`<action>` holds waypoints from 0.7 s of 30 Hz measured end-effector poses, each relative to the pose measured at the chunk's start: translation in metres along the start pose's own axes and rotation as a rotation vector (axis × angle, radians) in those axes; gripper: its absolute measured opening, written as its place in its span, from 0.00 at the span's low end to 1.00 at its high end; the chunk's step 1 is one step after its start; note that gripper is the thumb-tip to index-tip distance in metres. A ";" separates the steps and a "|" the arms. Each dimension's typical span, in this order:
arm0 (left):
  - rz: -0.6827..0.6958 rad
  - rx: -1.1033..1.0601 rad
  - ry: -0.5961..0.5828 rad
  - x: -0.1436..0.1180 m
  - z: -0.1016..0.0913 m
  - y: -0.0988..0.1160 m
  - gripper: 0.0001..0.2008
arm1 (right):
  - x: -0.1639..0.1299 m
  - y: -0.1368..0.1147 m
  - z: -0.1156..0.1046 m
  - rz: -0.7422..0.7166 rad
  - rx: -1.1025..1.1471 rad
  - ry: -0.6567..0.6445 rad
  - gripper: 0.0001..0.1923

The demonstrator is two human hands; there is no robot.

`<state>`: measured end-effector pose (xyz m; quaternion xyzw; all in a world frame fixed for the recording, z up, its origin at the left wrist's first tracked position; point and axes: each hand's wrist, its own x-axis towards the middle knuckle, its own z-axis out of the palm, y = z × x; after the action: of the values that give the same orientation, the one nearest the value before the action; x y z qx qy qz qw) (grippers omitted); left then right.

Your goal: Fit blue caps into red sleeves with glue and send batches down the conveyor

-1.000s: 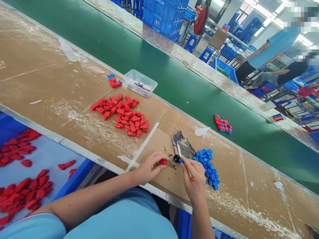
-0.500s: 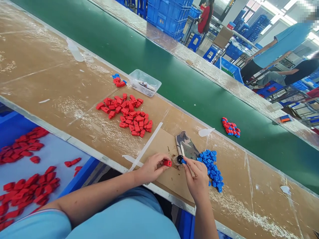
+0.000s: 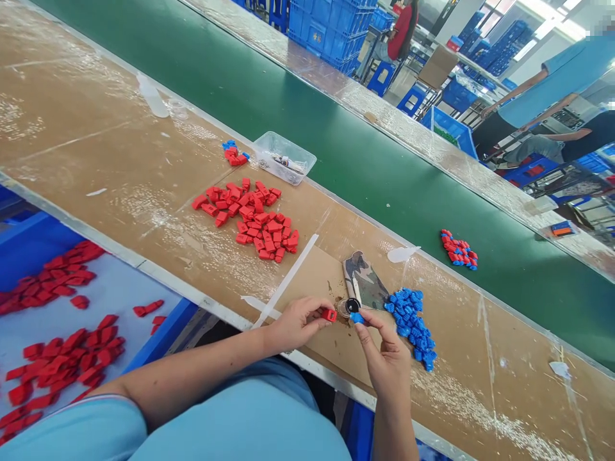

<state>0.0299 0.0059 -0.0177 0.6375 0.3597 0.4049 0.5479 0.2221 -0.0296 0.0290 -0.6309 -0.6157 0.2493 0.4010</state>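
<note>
Between the fingertips of my left hand [image 3: 302, 321] is a small red plastic block [image 3: 329, 315], its end with a square opening turned to the right. My right hand [image 3: 387, 349] pinches a small blue plastic piece [image 3: 356, 317], a short gap away from the red block. Just beyond the blue piece stands a small round jar with a dark inside [image 3: 352, 305]. A camouflage cloth [image 3: 369, 282] lies behind the jar, with a pale, thin stick-like tool [image 3: 356, 287] on it. Right of the cloth is a pile of blue pieces [image 3: 414, 326].
Red blocks [image 3: 259, 218] are heaped on the brown tabletop, left of a tape strip. Behind them is a clear plastic tray [image 3: 286, 160] with small items. Joined red-blue pieces [image 3: 460, 250] rest on the green belt [image 3: 336, 147]. A blue bin [image 3: 158, 346] holds red blocks at lower left.
The blue piece in my right hand has come away from the jar's mouth, slightly toward me. My left hand keeps hold of the red block. The whole view has shifted slightly.
</note>
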 end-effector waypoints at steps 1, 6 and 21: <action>0.000 0.005 -0.004 0.000 0.000 0.000 0.07 | -0.002 -0.003 0.003 -0.023 0.000 -0.016 0.12; -0.003 0.085 -0.026 0.001 -0.003 0.004 0.07 | -0.007 -0.011 0.015 -0.154 -0.062 -0.040 0.10; 0.053 0.051 -0.040 -0.001 -0.003 0.003 0.11 | -0.007 -0.009 0.013 -0.130 -0.047 -0.023 0.10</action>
<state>0.0265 0.0060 -0.0144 0.6684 0.3421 0.3972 0.5277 0.2052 -0.0341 0.0278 -0.5958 -0.6656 0.2156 0.3944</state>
